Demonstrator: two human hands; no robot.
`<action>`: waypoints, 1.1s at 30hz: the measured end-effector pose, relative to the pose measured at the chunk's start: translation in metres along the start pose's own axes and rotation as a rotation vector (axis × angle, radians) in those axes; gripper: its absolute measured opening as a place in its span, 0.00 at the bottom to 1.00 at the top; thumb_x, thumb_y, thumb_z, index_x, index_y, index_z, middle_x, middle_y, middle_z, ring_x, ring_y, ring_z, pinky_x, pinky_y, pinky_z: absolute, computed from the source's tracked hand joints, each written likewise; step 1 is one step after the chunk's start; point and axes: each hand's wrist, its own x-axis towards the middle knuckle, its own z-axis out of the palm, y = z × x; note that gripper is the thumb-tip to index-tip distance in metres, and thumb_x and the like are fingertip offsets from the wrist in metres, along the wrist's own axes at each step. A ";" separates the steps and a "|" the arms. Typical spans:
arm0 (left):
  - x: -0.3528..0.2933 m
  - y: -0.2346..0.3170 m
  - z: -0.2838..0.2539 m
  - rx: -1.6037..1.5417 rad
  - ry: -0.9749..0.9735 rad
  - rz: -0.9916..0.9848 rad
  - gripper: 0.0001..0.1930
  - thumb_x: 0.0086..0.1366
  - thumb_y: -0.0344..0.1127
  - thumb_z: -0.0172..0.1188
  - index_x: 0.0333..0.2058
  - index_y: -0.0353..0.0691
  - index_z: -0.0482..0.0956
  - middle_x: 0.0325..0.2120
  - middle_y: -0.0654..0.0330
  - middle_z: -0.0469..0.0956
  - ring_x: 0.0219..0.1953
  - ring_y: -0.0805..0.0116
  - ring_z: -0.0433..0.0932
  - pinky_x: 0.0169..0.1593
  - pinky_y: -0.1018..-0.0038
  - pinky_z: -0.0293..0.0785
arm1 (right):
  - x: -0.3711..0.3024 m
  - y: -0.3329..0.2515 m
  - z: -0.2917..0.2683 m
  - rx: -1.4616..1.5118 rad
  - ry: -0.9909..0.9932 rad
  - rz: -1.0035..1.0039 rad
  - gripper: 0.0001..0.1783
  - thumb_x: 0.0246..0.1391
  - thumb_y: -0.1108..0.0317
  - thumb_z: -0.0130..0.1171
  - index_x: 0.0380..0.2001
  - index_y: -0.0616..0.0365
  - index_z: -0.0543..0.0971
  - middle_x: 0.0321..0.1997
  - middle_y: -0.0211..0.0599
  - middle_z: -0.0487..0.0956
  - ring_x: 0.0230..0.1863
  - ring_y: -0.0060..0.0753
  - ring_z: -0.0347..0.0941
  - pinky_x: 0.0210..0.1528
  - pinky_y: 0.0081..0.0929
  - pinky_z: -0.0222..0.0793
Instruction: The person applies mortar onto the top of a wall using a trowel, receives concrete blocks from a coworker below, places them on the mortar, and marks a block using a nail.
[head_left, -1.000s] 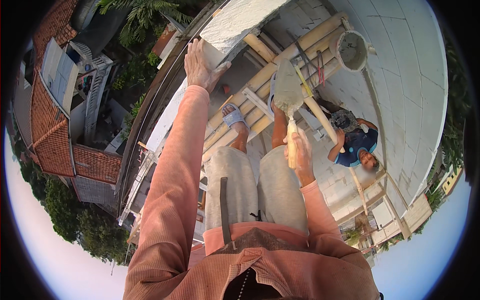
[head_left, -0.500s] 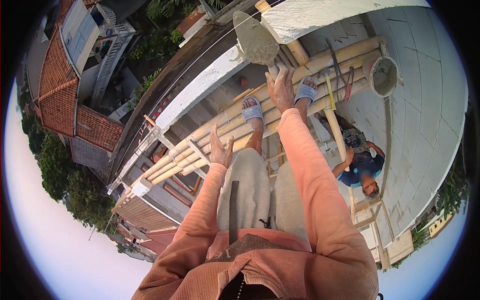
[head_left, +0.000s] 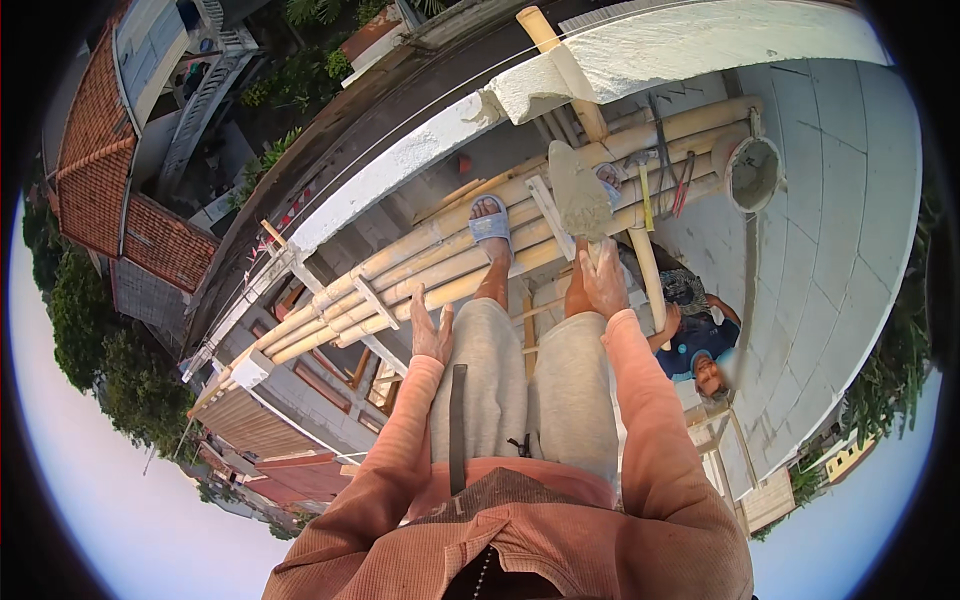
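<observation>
My right hand [head_left: 604, 282] is closed round the handle of a pointed trowel [head_left: 578, 190], whose blade carries grey wet mortar. The trowel hangs over the bamboo poles, in front of my right foot, and partly covers that foot's sandal. My left hand [head_left: 432, 328] holds nothing, its fingers apart, beside my left knee. Beyond the trowel runs a white block wall [head_left: 640, 50], with a notch of grey mortar [head_left: 530, 88] where its higher part meets the lower part on the left.
I stand on bundled bamboo poles [head_left: 400, 290], high above the ground. On them at right lie a yellow-handled hammer [head_left: 646, 195] and a red-handled tool [head_left: 684, 185]. Beside these is a mortar bucket [head_left: 753, 175]. Below, a person in blue [head_left: 690, 340] stands near a grey block wall [head_left: 830, 200].
My right hand has drawn the trowel back from the wall top toward my body, over the bamboo. Mortar now shows at the wall's notch. My left hand stays low and open.
</observation>
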 end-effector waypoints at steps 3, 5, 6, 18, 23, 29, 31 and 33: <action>-0.002 0.002 0.007 -0.026 -0.015 -0.007 0.39 0.68 0.42 0.58 0.69 0.31 0.49 0.67 0.39 0.54 0.71 0.43 0.52 0.73 0.58 0.49 | -0.024 -0.056 -0.052 0.003 -0.167 0.020 0.33 0.64 0.50 0.55 0.59 0.70 0.67 0.55 0.68 0.71 0.56 0.68 0.68 0.55 0.49 0.66; -0.004 0.000 0.014 -0.014 -0.031 -0.004 0.39 0.67 0.42 0.58 0.69 0.31 0.49 0.67 0.39 0.54 0.71 0.43 0.52 0.73 0.58 0.49 | -0.023 -0.076 -0.062 0.121 -0.171 0.030 0.33 0.63 0.49 0.56 0.57 0.69 0.68 0.49 0.65 0.74 0.50 0.65 0.72 0.51 0.49 0.67; -0.005 -0.004 0.016 -0.012 -0.026 0.008 0.39 0.67 0.42 0.58 0.69 0.31 0.49 0.67 0.39 0.54 0.71 0.43 0.52 0.73 0.58 0.49 | -0.018 -0.087 -0.064 0.253 -0.181 0.032 0.33 0.63 0.47 0.57 0.55 0.68 0.69 0.42 0.63 0.77 0.45 0.63 0.75 0.47 0.48 0.69; -0.012 -0.014 0.017 -0.044 0.017 -0.029 0.38 0.67 0.41 0.58 0.69 0.31 0.50 0.68 0.40 0.54 0.71 0.43 0.52 0.73 0.58 0.48 | 0.033 -0.178 -0.131 0.565 -0.210 0.274 0.23 0.64 0.51 0.58 0.48 0.61 0.73 0.23 0.26 0.69 0.15 0.16 0.65 0.15 0.19 0.60; -0.017 -0.015 0.021 -0.056 -0.002 -0.058 0.38 0.67 0.41 0.57 0.69 0.31 0.50 0.68 0.40 0.53 0.71 0.44 0.51 0.73 0.59 0.48 | 0.031 -0.183 -0.103 0.337 -0.022 0.166 0.25 0.65 0.51 0.56 0.49 0.64 0.71 0.33 0.49 0.76 0.33 0.47 0.73 0.34 0.35 0.68; -0.016 -0.019 0.022 -0.023 0.062 -0.001 0.38 0.67 0.41 0.59 0.69 0.34 0.51 0.66 0.39 0.57 0.68 0.44 0.59 0.71 0.57 0.56 | 0.008 -0.195 -0.063 0.324 0.119 0.183 0.29 0.66 0.51 0.54 0.55 0.68 0.67 0.45 0.62 0.76 0.45 0.65 0.74 0.48 0.46 0.69; -0.016 -0.016 0.018 -0.085 0.007 -0.069 0.38 0.67 0.42 0.57 0.69 0.31 0.50 0.68 0.39 0.53 0.71 0.43 0.51 0.73 0.58 0.47 | 0.004 -0.191 -0.060 0.326 0.117 0.127 0.27 0.66 0.51 0.55 0.54 0.66 0.68 0.39 0.54 0.76 0.36 0.53 0.76 0.40 0.41 0.72; -0.018 -0.025 0.017 -0.077 0.010 -0.072 0.38 0.67 0.42 0.57 0.69 0.31 0.50 0.68 0.39 0.53 0.71 0.43 0.51 0.73 0.58 0.47 | 0.010 -0.199 -0.067 0.486 0.032 0.162 0.26 0.66 0.51 0.56 0.52 0.65 0.70 0.33 0.44 0.76 0.27 0.38 0.75 0.31 0.32 0.72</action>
